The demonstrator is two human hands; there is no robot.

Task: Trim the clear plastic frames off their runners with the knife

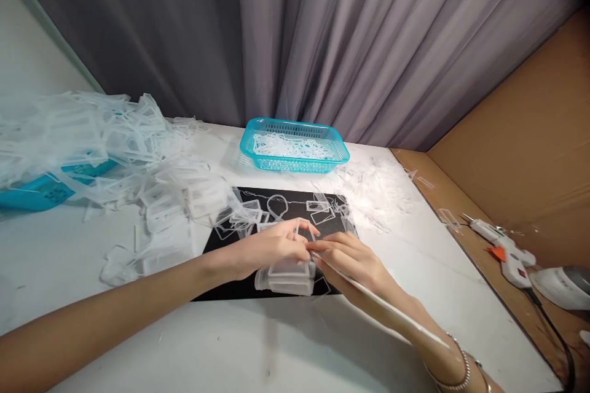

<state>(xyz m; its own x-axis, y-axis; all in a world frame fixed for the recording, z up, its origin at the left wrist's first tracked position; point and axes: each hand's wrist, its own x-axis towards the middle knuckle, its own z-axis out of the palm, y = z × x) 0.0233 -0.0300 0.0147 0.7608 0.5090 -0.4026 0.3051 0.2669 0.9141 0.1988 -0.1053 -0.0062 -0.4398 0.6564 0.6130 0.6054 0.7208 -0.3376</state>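
Above the black mat (225, 285), my left hand (276, 249) pinches a clear plastic frame (297, 230) between its fingers. My right hand (353, 258) meets it at the fingertips and holds a long thin white tool (382, 304) that runs back along my forearm. The tool's tip is hidden between the fingers. Just below my hands lies a stack of clear frames (290, 282). More loose clear frames (249, 212) and thin scraps are on the mat behind my hands.
A blue basket (295, 166) with white scraps stands at the back. A large heap of clear frames (92, 129) lies left, over a blue bag (41, 192). Clear scraps (382, 190) are at right. A power strip (514, 270) lies at the far right.
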